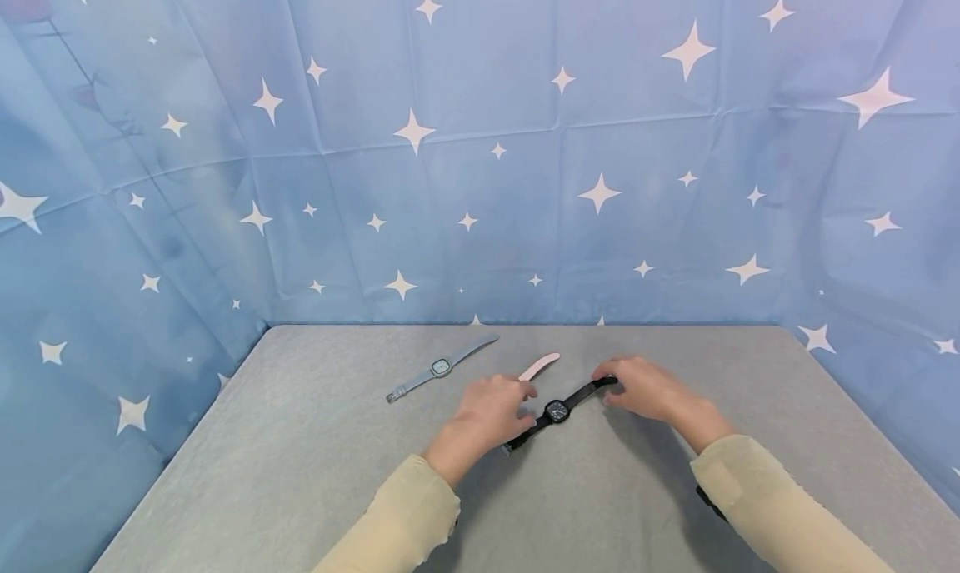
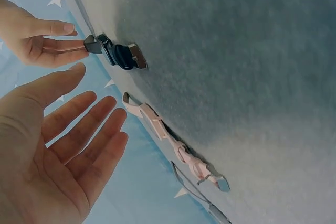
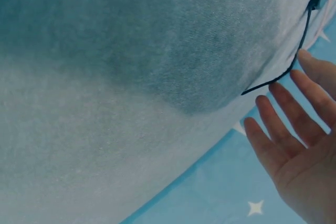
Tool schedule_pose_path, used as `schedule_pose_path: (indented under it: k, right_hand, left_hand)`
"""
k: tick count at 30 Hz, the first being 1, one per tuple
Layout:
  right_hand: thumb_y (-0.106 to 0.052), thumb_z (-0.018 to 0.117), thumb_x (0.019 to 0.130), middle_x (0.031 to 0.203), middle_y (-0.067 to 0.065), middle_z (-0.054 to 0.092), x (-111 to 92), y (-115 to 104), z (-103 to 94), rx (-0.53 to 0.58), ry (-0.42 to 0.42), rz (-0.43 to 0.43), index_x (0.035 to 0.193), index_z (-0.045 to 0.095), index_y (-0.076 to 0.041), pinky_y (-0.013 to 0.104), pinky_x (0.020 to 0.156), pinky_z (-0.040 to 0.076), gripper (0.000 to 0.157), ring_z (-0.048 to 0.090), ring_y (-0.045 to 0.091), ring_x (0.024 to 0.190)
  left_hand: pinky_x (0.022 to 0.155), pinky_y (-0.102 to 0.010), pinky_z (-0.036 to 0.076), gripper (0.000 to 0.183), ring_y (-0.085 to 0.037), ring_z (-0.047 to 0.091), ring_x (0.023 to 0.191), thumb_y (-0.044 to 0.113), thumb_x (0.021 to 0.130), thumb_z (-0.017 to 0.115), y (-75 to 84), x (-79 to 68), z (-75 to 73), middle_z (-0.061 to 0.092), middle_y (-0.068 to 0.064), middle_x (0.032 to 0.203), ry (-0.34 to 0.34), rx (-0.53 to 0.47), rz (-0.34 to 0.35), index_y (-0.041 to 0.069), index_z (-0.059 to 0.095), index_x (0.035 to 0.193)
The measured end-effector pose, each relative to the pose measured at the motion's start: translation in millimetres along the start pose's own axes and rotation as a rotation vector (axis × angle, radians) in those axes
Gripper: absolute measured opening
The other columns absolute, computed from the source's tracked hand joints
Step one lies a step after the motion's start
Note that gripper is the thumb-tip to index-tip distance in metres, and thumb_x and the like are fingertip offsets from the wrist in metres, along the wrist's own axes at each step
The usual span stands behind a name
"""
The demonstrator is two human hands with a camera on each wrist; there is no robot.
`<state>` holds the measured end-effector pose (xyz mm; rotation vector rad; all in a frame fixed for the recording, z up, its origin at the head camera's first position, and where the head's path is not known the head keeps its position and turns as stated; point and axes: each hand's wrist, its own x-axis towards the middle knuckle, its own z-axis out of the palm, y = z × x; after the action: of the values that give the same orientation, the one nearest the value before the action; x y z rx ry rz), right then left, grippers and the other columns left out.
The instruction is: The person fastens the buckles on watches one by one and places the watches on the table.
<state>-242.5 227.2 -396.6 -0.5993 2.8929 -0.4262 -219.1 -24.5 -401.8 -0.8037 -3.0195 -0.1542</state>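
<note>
A black smartwatch (image 1: 557,411) with its band laid out lengthwise lies between my hands on the grey table. My left hand (image 1: 491,411) hovers over its buckle end, fingers spread and relaxed around nothing, as the left wrist view shows. At the far end of the black strap (image 1: 581,395) is my right hand (image 1: 645,387); its thumb and fingertips are right at the strap, fingers fairly straight in the right wrist view. Partly hidden behind my left hand is a pink watch band (image 1: 538,366). Farther left lies a light blue watch (image 1: 441,368), stretched out diagonally.
The grey cloth-covered table (image 1: 300,473) ends at a blue curtain (image 1: 480,140) with white stars, hanging behind it and along its sides. The pink band (image 2: 181,150) and the light blue watch lie roughly parallel to the black one.
</note>
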Motion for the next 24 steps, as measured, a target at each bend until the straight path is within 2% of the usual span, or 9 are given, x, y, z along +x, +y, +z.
schedule_pose_path:
  k: [5,9,14,18,24]
  right_hand:
    - [-0.012,0.073,0.089,0.127,0.018,0.066,-0.4,1.8,2.9,0.006,0.016,0.005,0.123,0.067,-0.004,0.052,0.091,0.053,0.036,0.061,0.039,0.117]
    - [-0.012,0.073,0.089,0.126,0.018,0.066,-2.5,3.3,4.6,0.018,0.041,0.015,0.123,0.067,-0.004,0.053,0.091,0.053,0.036,0.062,0.04,0.116]
    - [-0.012,0.073,0.089,0.123,0.018,0.068,-5.6,3.7,4.7,0.047,0.091,0.035,0.121,0.068,-0.004,0.053,0.089,0.053,0.033,0.063,0.041,0.113]
    - [-0.013,0.072,0.089,0.121,0.018,0.069,-8.5,3.5,4.9,0.088,0.122,0.058,0.12,0.068,-0.003,0.053,0.089,0.054,0.032,0.064,0.041,0.111]
    - [-0.015,0.07,0.092,0.119,0.019,0.069,-12.3,2.2,7.4,0.173,0.165,0.087,0.119,0.067,-0.001,0.05,0.086,0.056,0.031,0.066,0.039,0.107]
  left_hand:
    - [0.073,-0.027,0.055,0.034,-0.01,0.069,0.096,0.038,0.089,0.075,0.6,0.1,1.2,0.074,0.011,0.109,-0.026,-0.096,-0.004,0.025,0.071,0.12]
    - [0.077,-0.026,0.055,0.034,-0.01,0.07,0.096,0.035,0.088,0.076,-0.2,1.1,4.0,0.075,0.009,0.109,-0.041,-0.217,-0.018,0.023,0.071,0.119]
    - [0.079,-0.024,0.054,0.031,-0.006,0.07,0.093,0.033,0.087,0.077,-2.4,1.3,6.3,0.076,0.009,0.106,-0.045,-0.319,-0.025,0.021,0.072,0.116]
    - [0.08,-0.024,0.053,0.03,-0.003,0.07,0.089,0.031,0.086,0.078,-4.1,1.7,8.2,0.076,0.008,0.103,-0.053,-0.394,-0.029,0.02,0.073,0.113]
    - [0.08,-0.024,0.053,0.029,-0.007,0.07,0.092,0.026,0.086,0.079,-5.2,0.4,9.7,0.077,0.004,0.103,-0.055,-0.498,-0.027,0.016,0.073,0.112]
